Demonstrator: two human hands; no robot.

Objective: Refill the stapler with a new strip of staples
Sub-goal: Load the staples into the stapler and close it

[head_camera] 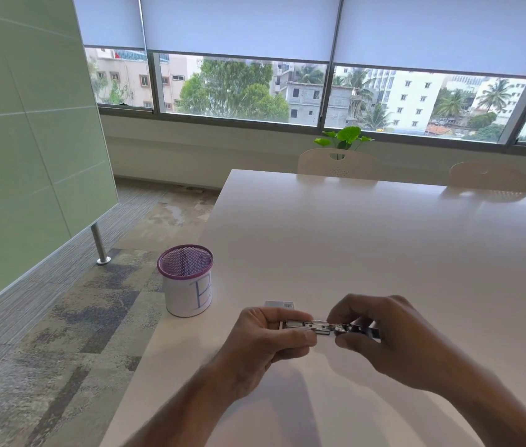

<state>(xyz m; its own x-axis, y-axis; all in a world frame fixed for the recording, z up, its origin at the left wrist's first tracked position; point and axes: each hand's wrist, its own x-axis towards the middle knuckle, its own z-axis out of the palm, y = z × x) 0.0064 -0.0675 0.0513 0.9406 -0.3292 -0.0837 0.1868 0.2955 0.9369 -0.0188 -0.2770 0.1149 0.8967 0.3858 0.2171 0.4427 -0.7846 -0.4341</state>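
I hold the stapler (316, 327) lying left-right: left hand (268, 340) grips its body, right hand (381, 337) pinches its right end.

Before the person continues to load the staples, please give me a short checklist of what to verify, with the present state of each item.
1. Stapler held by both hands above the table: ok.
2. Left hand grips one end firmly: ok.
3. Right hand pinches the other end, fingertips on the metal part: ok.
4. Staple channel open and exposed: cannot tell, fingers cover much of it.
5. New strip already seated in the channel: cannot tell, too small to see.
6. Small white box lies on the table just behind the hands, within reach: ok.
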